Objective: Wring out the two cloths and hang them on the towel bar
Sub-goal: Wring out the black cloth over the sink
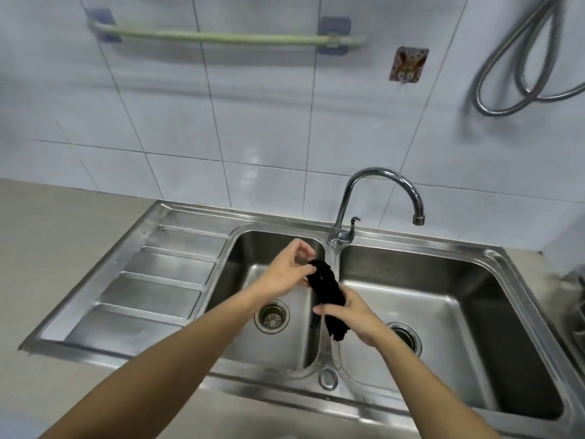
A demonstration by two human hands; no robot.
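Observation:
A black cloth (pixel 327 291), twisted into a thick roll, is held over the divider of the double steel sink (pixel 323 350). My left hand (pixel 289 274) pinches its upper end above the left basin. My right hand (pixel 351 316) grips its lower half, and the end hangs out below the fist. A pale green towel bar (pixel 221 36) runs along the tiled wall high up, bare. I see no second cloth in view.
A chrome gooseneck tap (pixel 376 198) stands behind the divider, its spout over the right basin. A ribbed drainboard (pixel 158 280) lies left of the basins. A metal shower hose (pixel 522 68) loops on the wall at upper right. A patterned wall hook (pixel 408 64) sits right of the bar.

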